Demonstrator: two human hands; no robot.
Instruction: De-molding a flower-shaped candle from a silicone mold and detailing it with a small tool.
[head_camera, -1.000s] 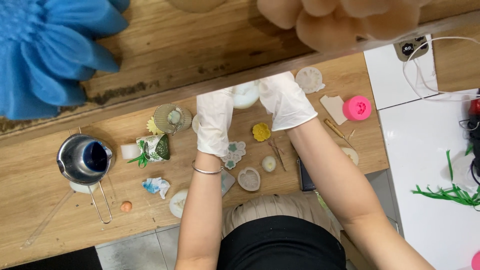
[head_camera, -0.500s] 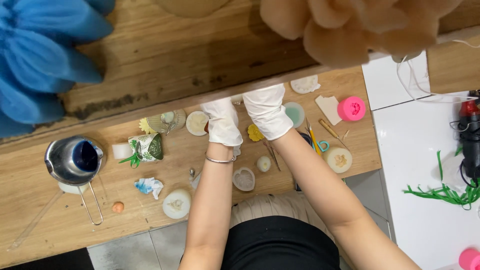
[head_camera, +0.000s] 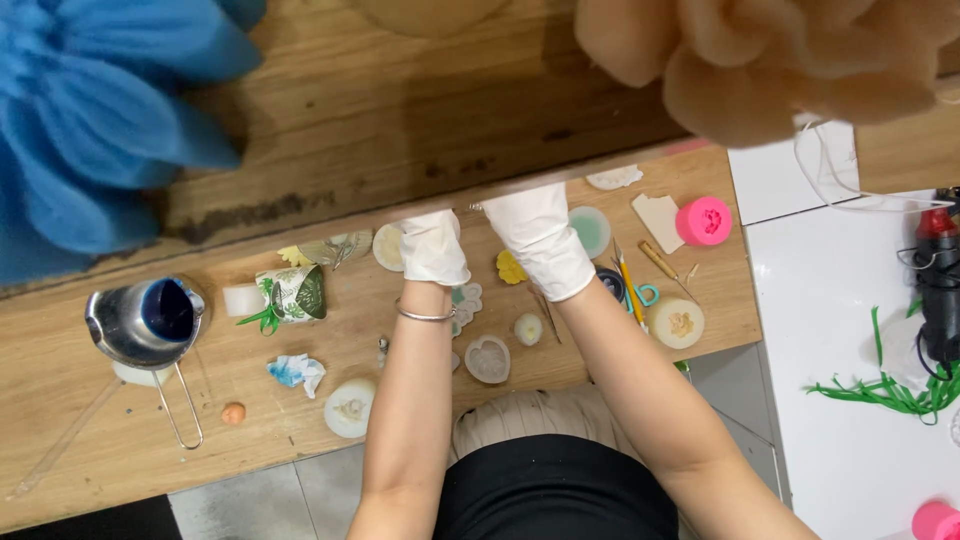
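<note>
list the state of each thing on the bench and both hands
left hand: gloved, at the bench's far edge, grip hidden
right hand: gloved, beside the left, grip hidden
metal pitcher: upright, dark blue liquid inside
heart mould: lying flat, open side up
pink mould: upright
patterned paper cup: tipped on its side

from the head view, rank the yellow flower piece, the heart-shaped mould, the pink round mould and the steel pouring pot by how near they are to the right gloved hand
1. Yellow flower piece, just beside the right hand on its inner side.
2. Heart-shaped mould, toward the person, near the table's front edge.
3. Pink round mould, out to the right.
4. Steel pouring pot, far left, beyond the left hand.
</note>
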